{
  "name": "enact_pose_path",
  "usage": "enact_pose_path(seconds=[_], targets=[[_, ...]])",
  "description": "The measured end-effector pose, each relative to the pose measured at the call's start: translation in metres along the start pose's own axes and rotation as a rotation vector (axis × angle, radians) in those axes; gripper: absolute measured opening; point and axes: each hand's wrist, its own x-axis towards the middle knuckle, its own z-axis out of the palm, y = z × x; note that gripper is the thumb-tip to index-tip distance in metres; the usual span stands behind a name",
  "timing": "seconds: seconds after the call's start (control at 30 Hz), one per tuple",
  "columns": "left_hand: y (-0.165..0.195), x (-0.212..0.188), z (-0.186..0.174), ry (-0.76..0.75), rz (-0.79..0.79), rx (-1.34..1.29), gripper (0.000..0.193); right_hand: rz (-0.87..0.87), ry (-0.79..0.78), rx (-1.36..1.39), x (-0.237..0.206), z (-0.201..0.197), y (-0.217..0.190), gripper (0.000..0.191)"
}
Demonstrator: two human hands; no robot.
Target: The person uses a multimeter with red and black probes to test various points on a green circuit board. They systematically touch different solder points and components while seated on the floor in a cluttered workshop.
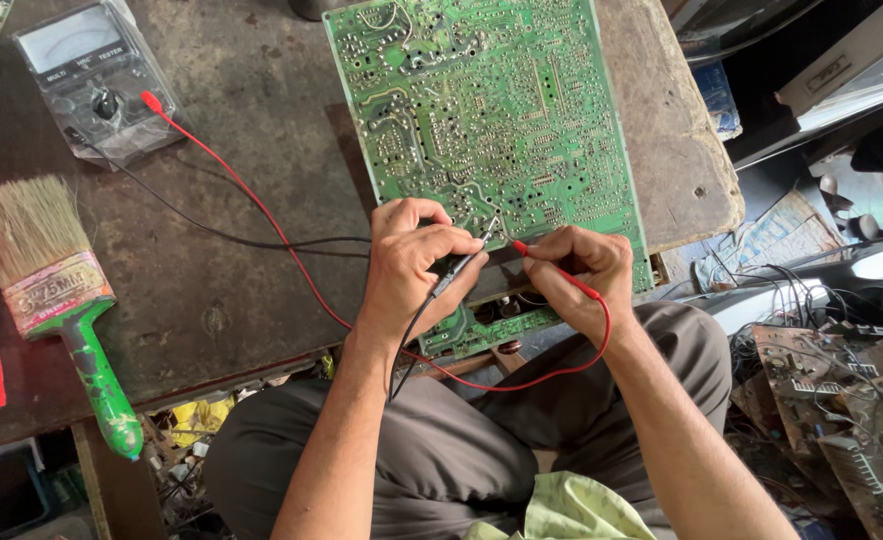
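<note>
Mid-probe here, I'd say: the left hand (411,262) is pinched around the black probe (458,272) and the right hand (581,275) is closed on the red probe (551,268), both tips down on the solder side of the green circuit board (486,110). The board lies in the upper middle of the frame on the worn bench (241,250), its lower edge overhanging. Next touch needs steady tips on tiny pads, probably. Leads run to the analog multimeter (91,75) upper left, beside a paintbrush (56,290). Can't quite tell which joints they're touching.
</note>
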Motion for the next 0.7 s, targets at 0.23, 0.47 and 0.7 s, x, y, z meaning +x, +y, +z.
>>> enact_pose_path(seconds=[0.23,0.47,0.7], targets=[[-0.002,0.000,-0.001,-0.003,0.022,0.021,0.017,-0.003,0.002,-0.006,-0.002,0.000,0.001,0.006],[-0.003,-0.002,-0.001,0.001,0.043,0.029,0.017,0.049,0.014,0.036,-0.005,0.002,0.003,0.004],[0.011,-0.009,-0.006,0.199,-0.030,-0.092,0.021,-0.083,0.077,0.089,-0.012,-0.003,-0.001,0.010]])
